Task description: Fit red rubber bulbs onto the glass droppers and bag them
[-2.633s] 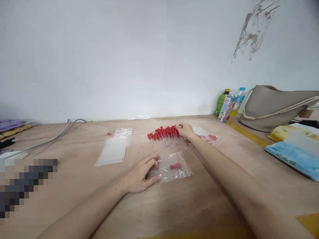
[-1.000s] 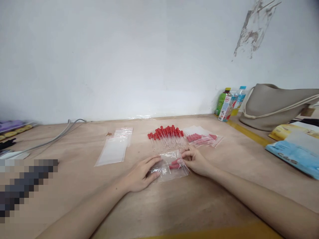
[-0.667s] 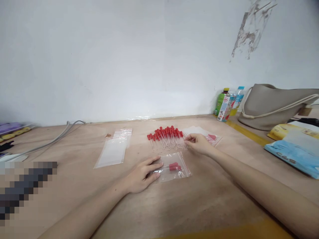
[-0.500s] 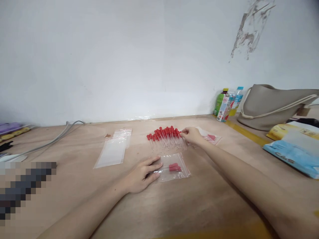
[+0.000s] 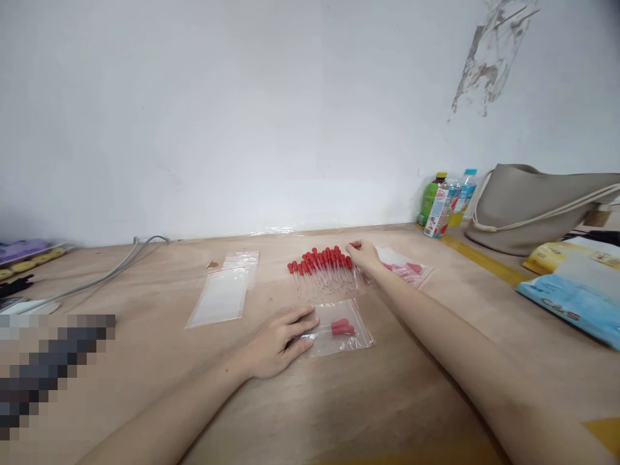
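Observation:
Several droppers [image 5: 320, 258] with red rubber bulbs and clear tubes lie side by side on the table, bulbs towards the wall. At their right end my right hand [image 5: 365, 256] is closed in a pinch on a dropper's red bulb, partly hidden by the fingers. My left hand [image 5: 278, 342] lies open, fingers spread, on the left end of a clear zip bag [image 5: 322, 345]. Inside that bag are red-bulbed droppers [image 5: 343, 328], their tubes pointing left under my fingers. Right of my right hand, more zip bags [image 5: 420, 276] with red bulbs inside are partly covered by my wrist.
Flat zip bags [image 5: 220, 297] lie on the left of the table [image 5: 300, 407]. A grey cable [image 5: 113, 268] runs at the far left. Bottles [image 5: 438, 210], a grey bag [image 5: 527, 206] and a blue packet [image 5: 566, 303] are at the right. The wall [image 5: 217, 129] bounds the back.
My right hand has shifted slightly up and left relative to the droppers, still pinched. My left hand stays on the zip bag. The whole view has moved slightly.

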`<state>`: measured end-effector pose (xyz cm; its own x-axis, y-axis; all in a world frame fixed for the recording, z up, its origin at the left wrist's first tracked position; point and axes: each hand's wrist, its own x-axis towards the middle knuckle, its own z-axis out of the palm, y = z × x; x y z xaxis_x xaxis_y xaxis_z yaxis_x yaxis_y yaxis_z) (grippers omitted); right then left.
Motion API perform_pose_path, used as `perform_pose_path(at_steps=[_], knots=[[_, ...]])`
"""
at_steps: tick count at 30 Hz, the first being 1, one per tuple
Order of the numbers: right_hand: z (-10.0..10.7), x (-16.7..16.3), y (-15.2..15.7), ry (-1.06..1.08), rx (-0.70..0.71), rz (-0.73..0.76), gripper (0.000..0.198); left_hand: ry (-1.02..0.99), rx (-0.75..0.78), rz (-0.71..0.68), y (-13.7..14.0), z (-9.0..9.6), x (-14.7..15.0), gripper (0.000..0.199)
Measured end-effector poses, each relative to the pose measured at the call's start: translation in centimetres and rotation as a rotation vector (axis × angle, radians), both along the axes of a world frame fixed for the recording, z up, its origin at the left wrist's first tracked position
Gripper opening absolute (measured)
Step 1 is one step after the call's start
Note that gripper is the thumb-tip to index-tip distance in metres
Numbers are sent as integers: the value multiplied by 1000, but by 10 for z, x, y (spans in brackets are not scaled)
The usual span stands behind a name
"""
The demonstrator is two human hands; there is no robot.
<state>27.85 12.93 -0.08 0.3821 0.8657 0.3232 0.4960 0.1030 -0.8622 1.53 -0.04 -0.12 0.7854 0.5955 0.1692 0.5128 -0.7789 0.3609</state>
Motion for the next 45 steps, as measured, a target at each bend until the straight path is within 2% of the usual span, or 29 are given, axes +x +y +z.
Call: perform_pose_path(at_steps=[5, 7, 10, 14, 20, 22, 25, 28, 31, 38, 41, 43, 45], knots=[[4, 16, -43, 127, 111, 17, 26, -13, 17, 4, 0, -1, 0, 41], [1, 20, -65, 277, 136, 45, 24, -2, 14, 7, 0, -1, 1, 41], [-10, 22, -89, 512, 122, 72, 23, -6, 8, 10, 0, -1, 1, 41], [-20, 18, -102, 685, 66, 99, 22, -25, 2, 9, -1, 0, 1, 40], [-17, 6, -115, 842, -64, 205, 20, -34, 8, 21, -2, 1, 2, 46], [-16, 6, -120, 764, -136, 299, 21, -33, 7, 27, -2, 2, 2, 48], [-16, 12, -125, 471, -255, 540, 23, -31, 8, 27, -2, 2, 3, 49], [-17, 19, -125, 214, -268, 723, 22, -27, 15, 29, -2, 2, 3, 48], [-19, 17, -123, 70, -153, 717, 17, -18, 16, 33, -2, 2, 2, 48], [-28, -6, -121, -104, -5, 463, 17, -1, 34, 39, -1, -1, 2, 49], [-22, -7, -123, -205, 45, 572, 18, 15, 38, 52, -1, -1, 2, 48], [-15, -2, -122, -206, -25, 704, 19, 31, 39, 50, 0, 0, 2, 47], [-8, 6, -116, -201, -108, 709, 19, 51, 42, 38, 0, 1, 2, 46]])
